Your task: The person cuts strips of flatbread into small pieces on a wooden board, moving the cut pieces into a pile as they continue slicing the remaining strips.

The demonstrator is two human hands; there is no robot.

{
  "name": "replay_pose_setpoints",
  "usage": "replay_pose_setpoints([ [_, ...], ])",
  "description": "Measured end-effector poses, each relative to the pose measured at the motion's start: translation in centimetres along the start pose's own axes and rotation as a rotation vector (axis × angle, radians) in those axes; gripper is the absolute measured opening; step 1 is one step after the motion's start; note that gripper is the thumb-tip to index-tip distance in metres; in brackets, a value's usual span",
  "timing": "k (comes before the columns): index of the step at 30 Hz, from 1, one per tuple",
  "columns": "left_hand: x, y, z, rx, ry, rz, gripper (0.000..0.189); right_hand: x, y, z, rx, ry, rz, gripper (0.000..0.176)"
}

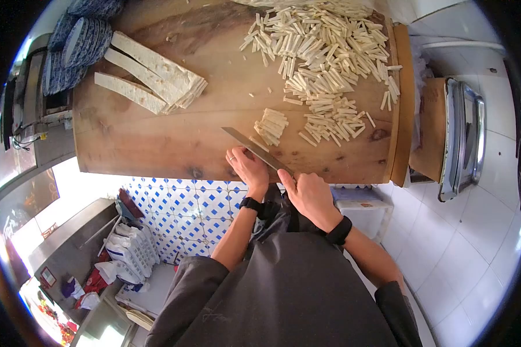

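Note:
My right hand (309,196) is closed around the handle of a kitchen knife (253,147), whose blade points up and left across the front of the board. Beside the blade's near side is my left hand (249,168), its fingers bent and drawn together, with a ring on one. Whatever lies under those fingertips is hidden. Just beyond the blade sits a small stack of cut pale sticks (271,126). Long, pale flatbread-like strips (150,75) lie stacked at the back left.
A large heap of cut pale sticks (324,52) covers the back right of the wooden board (214,115). Folded blue patterned cloth (78,46) sits at its left corner. Metal trays (466,139) stand to the right. White plastic bags (130,251) are at lower left.

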State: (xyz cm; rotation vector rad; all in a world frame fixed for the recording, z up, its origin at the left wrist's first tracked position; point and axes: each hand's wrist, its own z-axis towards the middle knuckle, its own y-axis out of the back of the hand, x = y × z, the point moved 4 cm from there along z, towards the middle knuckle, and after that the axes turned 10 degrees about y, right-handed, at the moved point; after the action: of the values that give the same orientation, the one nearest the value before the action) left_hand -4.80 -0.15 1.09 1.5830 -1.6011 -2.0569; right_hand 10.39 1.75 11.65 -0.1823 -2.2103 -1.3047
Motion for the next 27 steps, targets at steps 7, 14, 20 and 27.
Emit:
replay_pose_setpoints([
  [7, -0.6, 0.1, 0.2, -0.024, 0.005, -0.052, 0.022, 0.3, -0.2, -0.5, 0.087, -0.037, 0.021, 0.067],
  [14, 0.1, -0.2, 0.3, -0.016, -0.017, -0.010, 0.018, 0.5, -0.4, 0.5, 0.121, -0.121, 0.025, 0.071],
  [20, 0.0, -0.1, 0.6, -0.040, -0.017, -0.044, 0.018, 1.9, -1.1, 3.6, 0.189, -0.140, -0.040, 0.078],
  [27, 1.1, -0.4, 0.3, -0.018, 0.005, -0.041, 0.017, 2.5, -5.0, 7.1, 0.217, -0.113, -0.116, 0.078],
])
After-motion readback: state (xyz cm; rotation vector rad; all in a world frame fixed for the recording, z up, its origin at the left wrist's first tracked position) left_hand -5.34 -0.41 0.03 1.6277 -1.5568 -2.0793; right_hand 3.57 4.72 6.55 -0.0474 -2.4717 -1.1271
